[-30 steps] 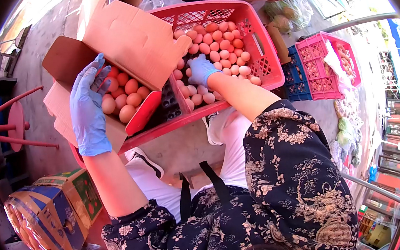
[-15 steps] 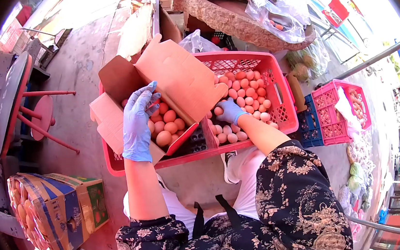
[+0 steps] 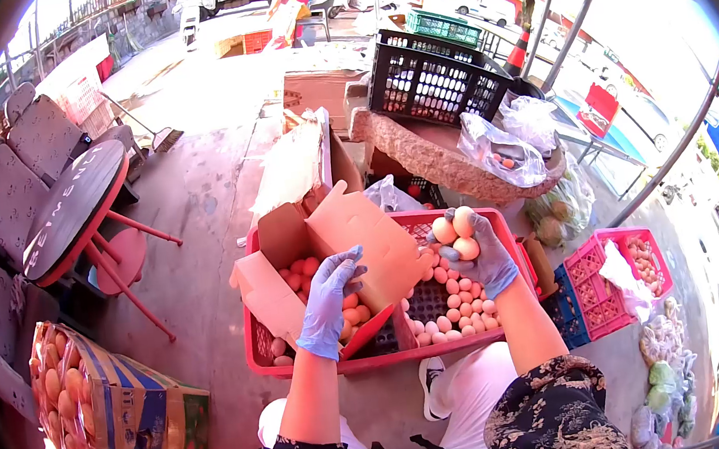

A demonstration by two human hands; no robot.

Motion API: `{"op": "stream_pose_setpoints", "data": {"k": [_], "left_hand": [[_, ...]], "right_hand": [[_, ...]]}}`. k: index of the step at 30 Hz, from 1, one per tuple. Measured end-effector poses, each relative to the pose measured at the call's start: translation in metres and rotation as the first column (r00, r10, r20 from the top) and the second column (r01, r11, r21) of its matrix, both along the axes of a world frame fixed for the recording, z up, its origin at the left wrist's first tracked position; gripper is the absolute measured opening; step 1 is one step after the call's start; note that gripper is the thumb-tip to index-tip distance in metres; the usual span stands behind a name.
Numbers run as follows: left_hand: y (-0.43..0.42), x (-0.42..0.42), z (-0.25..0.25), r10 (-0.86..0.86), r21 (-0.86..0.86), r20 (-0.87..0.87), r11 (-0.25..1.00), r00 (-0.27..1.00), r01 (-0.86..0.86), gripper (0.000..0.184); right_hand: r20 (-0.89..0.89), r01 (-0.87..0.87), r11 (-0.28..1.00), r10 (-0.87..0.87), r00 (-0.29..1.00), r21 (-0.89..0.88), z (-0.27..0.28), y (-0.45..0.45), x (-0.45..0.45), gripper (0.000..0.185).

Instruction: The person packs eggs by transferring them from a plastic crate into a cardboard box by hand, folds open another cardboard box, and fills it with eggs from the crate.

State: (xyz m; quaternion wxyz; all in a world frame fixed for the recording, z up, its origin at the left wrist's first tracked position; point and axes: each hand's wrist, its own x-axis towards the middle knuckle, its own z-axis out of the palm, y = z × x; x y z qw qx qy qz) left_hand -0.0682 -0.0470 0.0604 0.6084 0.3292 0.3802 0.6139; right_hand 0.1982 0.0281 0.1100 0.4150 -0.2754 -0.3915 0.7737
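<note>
Several eggs (image 3: 455,234) are held up in my right hand (image 3: 490,255), whose gloved fingers wrap round them above the right part of the red crate (image 3: 500,231). Beneath lie loose eggs (image 3: 464,301) on a dark egg tray (image 3: 427,301). My left hand (image 3: 326,302), in a blue glove, hovers over the open cardboard box (image 3: 370,241), which rests in the crate's left part. The fingers of that hand are bent together at the tips; whether anything is between them is hidden. More eggs (image 3: 299,275) show inside the box, partly behind the left hand.
Pink and blue crates (image 3: 589,284) with eggs stand at the right. A stone ledge (image 3: 432,160) bears a black crate (image 3: 436,76) and plastic bags. At the left are a round table (image 3: 78,210) and a carton (image 3: 138,414). A person (image 3: 289,13) is in the background.
My right hand has risen from among the crate's eggs with several eggs in it. The left hand stays over the box. The view has tilted up, showing more of the street.
</note>
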Motion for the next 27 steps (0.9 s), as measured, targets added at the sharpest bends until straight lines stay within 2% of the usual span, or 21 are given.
{"op": "stream_pose_setpoints", "data": {"k": [2, 5, 7, 9, 10, 11, 12, 13, 15, 17, 19, 21, 22, 23, 25, 27], "left_hand": [[-0.005, -0.003, 0.002, -0.029, 0.010, 0.020, 1.000, 0.999, 0.029, 0.031], [-0.009, -0.011, -0.002, -0.093, 0.038, 0.010, 0.995, 0.996, 0.092, 0.032], [-0.018, -0.018, -0.013, -0.079, 0.033, 0.076, 0.997, 0.994, 0.077, 0.031], [-0.019, -0.039, -0.022, -0.003, -0.046, 0.028, 0.999, 1.000, 0.005, 0.031], [-0.020, -0.049, -0.031, 0.103, -0.004, 0.016, 0.995, 0.995, -0.103, 0.034], [-0.021, -0.056, -0.033, 0.250, -0.060, 0.036, 0.967, 0.967, -0.248, 0.037], [-0.018, -0.067, -0.039, 0.358, -0.092, 0.043, 0.931, 0.933, -0.353, 0.040], [-0.024, -0.078, -0.047, 0.424, -0.154, 0.092, 0.900, 0.901, -0.408, 0.043], [-0.023, -0.097, -0.050, 0.495, -0.252, 0.315, 0.866, 0.809, -0.431, 0.046], [-0.022, -0.095, -0.048, 0.490, -0.263, 0.343, 0.869, 0.802, -0.419, 0.046], [-0.022, -0.092, -0.050, 0.483, -0.265, 0.354, 0.873, 0.801, -0.409, 0.046], [-0.022, -0.093, -0.053, 0.475, -0.261, 0.348, 0.877, 0.808, -0.403, 0.046], [-0.023, -0.093, -0.054, 0.477, -0.250, 0.332, 0.876, 0.813, -0.412, 0.045], [-0.023, -0.092, -0.054, 0.480, -0.239, 0.316, 0.875, 0.819, -0.421, 0.044], [-0.021, -0.092, -0.057, 0.484, -0.226, 0.294, 0.873, 0.824, -0.433, 0.041], [-0.019, -0.094, -0.063, 0.480, -0.221, 0.283, 0.875, 0.830, -0.431, 0.037]], "right_hand": [[0.027, -0.158, 0.986, 0.157, 0.987, 0.052, 0.022, -0.006, -0.035, 0.051], [0.253, -0.353, 0.934, 0.354, 0.900, -0.049, 0.031, -0.016, -0.093, 0.046], [0.417, -0.437, 0.897, 0.420, 0.806, -0.058, 0.018, -0.021, -0.126, 0.045], [0.507, -0.448, 0.894, 0.388, 0.769, -0.005, 0.014, -0.016, -0.151, 0.049], [0.573, -0.408, 0.912, 0.320, 0.755, 0.029, 0.008, -0.010, -0.160, 0.046], [0.499, -0.367, 0.930, 0.313, 0.808, 0.010, 0.011, -0.011, -0.170, 0.042], [0.577, -0.348, 0.935, 0.243, 0.780, 0.076, 0.012, -0.002, -0.181, 0.041], [0.607, -0.333, 0.941, 0.231, 0.760, 0.059, 0.001, 0.006, -0.189, 0.041], [0.728, -0.401, 0.910, 0.202, 0.655, 0.108, -0.005, 0.012, -0.209, 0.038], [0.773, -0.549, 0.836, 0.342, 0.533, 0.009, -0.050, 0.044, -0.222, 0.041], [0.964, -0.661, 0.750, 0.153, 0.219, 0.031, -0.053, 0.029, -0.237, 0.048], [1.000, -0.782, 0.623, 0.013, -0.009, -0.015, -0.088, 0.033, -0.252, 0.055], [0.995, -0.826, 0.564, -0.080, -0.063, -0.007, -0.104, 0.034, -0.258, 0.062], [0.971, -0.840, 0.527, -0.102, -0.215, -0.130, -0.099, 0.026, -0.268, 0.061], [0.909, -0.896, 0.439, -0.398, -0.120, 0.074, -0.145, 0.031, -0.270, 0.059], [0.926, -0.905, 0.426, -0.333, -0.176, -0.019, -0.136, 0.030, -0.273, 0.063]]}}
